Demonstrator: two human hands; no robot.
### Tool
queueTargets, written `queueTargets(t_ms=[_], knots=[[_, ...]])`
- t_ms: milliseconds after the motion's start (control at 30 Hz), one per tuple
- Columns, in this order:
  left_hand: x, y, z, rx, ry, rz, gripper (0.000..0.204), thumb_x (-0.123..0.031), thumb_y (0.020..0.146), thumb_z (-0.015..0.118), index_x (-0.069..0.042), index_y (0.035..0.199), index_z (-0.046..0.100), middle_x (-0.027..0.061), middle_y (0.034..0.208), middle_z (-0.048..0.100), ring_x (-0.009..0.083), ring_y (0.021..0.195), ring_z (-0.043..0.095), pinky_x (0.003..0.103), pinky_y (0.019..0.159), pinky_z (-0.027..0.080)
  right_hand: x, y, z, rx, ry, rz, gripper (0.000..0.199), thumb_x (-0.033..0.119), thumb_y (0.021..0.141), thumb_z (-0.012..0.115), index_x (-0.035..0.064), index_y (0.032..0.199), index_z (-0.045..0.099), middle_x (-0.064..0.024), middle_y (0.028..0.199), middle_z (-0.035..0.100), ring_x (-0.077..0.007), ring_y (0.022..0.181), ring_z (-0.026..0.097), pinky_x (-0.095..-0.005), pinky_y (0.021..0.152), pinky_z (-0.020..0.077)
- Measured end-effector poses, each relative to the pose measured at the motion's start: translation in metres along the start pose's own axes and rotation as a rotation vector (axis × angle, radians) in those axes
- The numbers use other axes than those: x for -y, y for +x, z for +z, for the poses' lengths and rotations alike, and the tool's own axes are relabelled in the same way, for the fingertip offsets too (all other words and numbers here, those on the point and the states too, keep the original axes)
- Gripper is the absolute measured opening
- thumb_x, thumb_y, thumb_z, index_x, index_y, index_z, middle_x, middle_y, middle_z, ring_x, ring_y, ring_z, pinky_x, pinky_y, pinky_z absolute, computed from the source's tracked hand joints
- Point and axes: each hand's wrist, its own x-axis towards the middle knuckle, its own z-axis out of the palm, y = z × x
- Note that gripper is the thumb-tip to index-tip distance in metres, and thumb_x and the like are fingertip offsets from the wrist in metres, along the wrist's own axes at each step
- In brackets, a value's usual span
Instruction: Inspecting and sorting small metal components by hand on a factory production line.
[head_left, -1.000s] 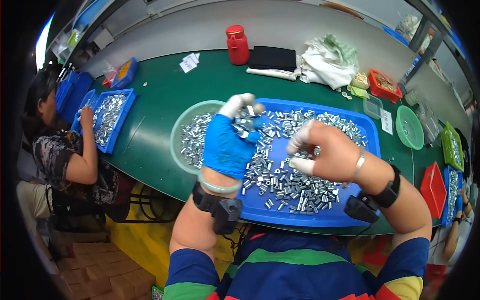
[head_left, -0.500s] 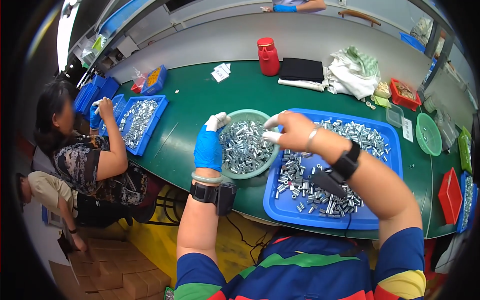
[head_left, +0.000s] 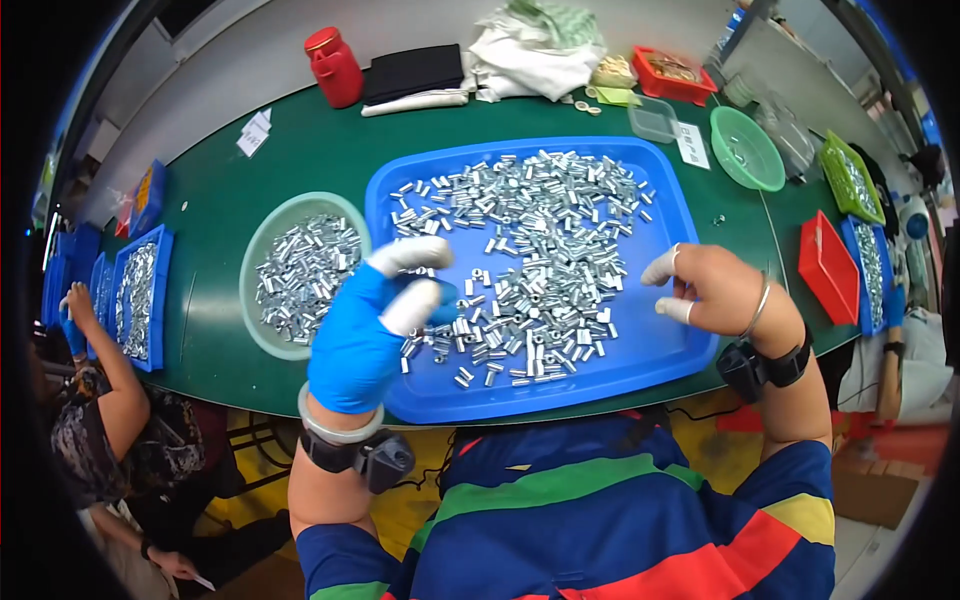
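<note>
A large blue tray (head_left: 660, 345) holds a spread of small silver tube-shaped metal parts (head_left: 560, 250), heaped mostly in its middle and far side. To its left stands a pale green bowl (head_left: 255, 315) filled with similar parts. My left hand (head_left: 360, 330), in a blue glove with white fingertip covers, is above the tray's left side beside the bowl; thumb and forefinger are apart, with nothing visible between them. At the tray's right edge is my right hand (head_left: 715, 290), ungloved except for white fingertip covers, its fingers bent but apart and no part visible in them.
Behind the tray are a red flask (head_left: 335, 70), folded black cloth (head_left: 413, 73), white cloth (head_left: 530, 50) and a clear container (head_left: 653, 120). A green basket (head_left: 747, 148) and red bin (head_left: 828, 268) stand right. People work at both sides, the left one by a blue tray (head_left: 142, 300).
The view has swung to the right. My left hand has left the bowl for the tray's left side, and my right hand has gone from the bowl to the tray's right edge.
</note>
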Motion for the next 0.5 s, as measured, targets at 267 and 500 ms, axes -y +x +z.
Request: queueTargets(t_ms=[267,500], knots=[[0.041,0.021,0.061,0.411,0.485,-0.195,0.032,-0.003,0.085,0.059,-0.002,0.116,0.053,0.009,0.11,0.055,0.0138,0.094,0.057,0.028,0.082,0.048,-0.008,0.004,0.047,0.041,-0.12,-0.091,0.026,0.017,0.075,0.067,0.0058,0.097,0.06,-0.0141,0.086,0.06,-0.0339,0.079,0.059,-0.0403,0.072,0.0476],[0.047,0.023,0.074,0.37,0.615,-0.095,0.029,0.0,0.08,0.063,-0.002,0.109,0.057,0.0078,0.102,0.054,0.0146,0.087,0.057,0.027,0.076,0.048,-0.016,0.017,0.066,0.093,-0.05,-0.203,0.028,0.021,0.076,0.066,0.0069,0.1,0.059,-0.0142,0.084,0.057,-0.0333,0.08,0.058,-0.041,0.07,0.0472]])
